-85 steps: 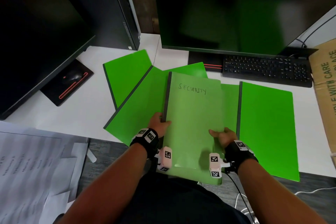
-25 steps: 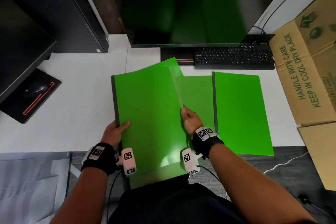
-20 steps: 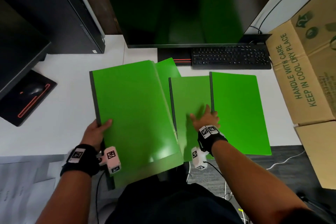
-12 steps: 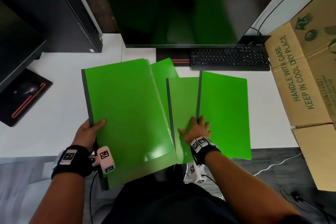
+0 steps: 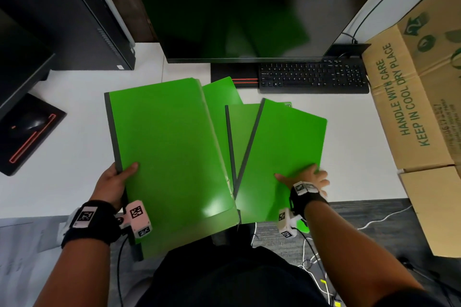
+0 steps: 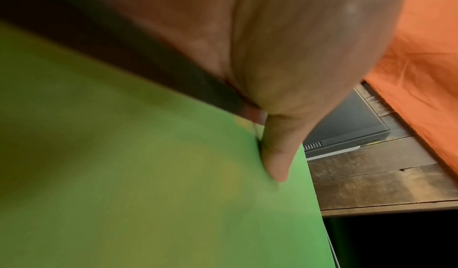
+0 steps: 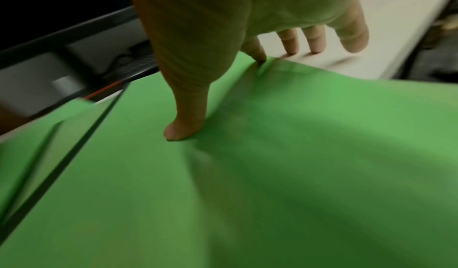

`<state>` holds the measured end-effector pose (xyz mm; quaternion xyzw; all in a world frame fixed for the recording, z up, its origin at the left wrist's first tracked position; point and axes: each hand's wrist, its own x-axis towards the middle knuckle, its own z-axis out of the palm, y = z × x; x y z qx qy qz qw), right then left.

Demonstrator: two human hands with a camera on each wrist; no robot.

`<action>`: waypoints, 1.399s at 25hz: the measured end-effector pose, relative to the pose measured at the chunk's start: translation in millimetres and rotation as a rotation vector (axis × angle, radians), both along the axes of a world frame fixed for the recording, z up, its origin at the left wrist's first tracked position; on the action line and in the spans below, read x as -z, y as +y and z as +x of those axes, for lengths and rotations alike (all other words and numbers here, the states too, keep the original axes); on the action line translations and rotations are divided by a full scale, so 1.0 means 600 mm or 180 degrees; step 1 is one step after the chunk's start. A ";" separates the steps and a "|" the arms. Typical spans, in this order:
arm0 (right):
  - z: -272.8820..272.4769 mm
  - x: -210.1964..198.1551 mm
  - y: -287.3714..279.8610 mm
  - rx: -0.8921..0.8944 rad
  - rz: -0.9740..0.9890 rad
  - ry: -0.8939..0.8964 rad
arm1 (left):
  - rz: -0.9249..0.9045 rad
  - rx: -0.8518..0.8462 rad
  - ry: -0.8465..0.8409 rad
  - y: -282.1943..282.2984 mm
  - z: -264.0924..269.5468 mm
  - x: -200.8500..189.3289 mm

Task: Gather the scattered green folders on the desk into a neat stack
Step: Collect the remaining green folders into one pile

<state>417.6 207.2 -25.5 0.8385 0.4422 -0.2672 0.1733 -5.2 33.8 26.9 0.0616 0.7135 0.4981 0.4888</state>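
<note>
My left hand (image 5: 117, 182) grips the dark spine of a gathered pile of green folders (image 5: 164, 152), thumb (image 6: 275, 154) on the top cover (image 6: 148, 184), fingers hidden beneath. The pile overhangs the desk's near edge. To its right another green folder (image 5: 284, 152) lies tilted on the desk, its spine leaning left over a partly covered green folder (image 5: 243, 129). My right hand (image 5: 306, 178) lies flat on the tilted folder's lower right part, thumb (image 7: 186, 127) and index fingertip pressing the cover (image 7: 272, 174), the other fingers spread past its edge over the white desk (image 7: 347, 60).
A black monitor (image 5: 249, 7) and keyboard (image 5: 314, 77) stand behind the folders. A cardboard box (image 5: 424, 119) blocks the right side. A computer tower (image 5: 74, 7), second monitor and mouse (image 5: 30, 123) on its pad occupy the left. Papers (image 5: 25, 257) lie at lower left.
My right hand has shifted right along the right-hand folder and swung it, so the folder now lies tilted with its spine leaning left. My left hand keeps hold of the pile.
</note>
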 end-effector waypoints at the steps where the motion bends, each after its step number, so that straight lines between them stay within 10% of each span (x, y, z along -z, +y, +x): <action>1: -0.021 0.001 -0.009 -0.0247 -0.0018 0.0020 | 0.0010 0.0002 -0.0016 0.006 0.002 -0.001; 8: -0.066 -0.002 -0.015 -0.0670 0.0190 0.0137 | 0.0106 0.0006 -0.0034 0.010 0.002 -0.009; 18: -0.042 -0.008 0.023 0.0577 0.0212 0.0402 | 0.0192 -0.0060 -0.0040 0.002 -0.001 -0.020; 35: 0.086 -0.167 0.015 0.0824 0.1674 0.4086 | 0.0233 0.0028 0.0158 -0.005 -0.024 -0.033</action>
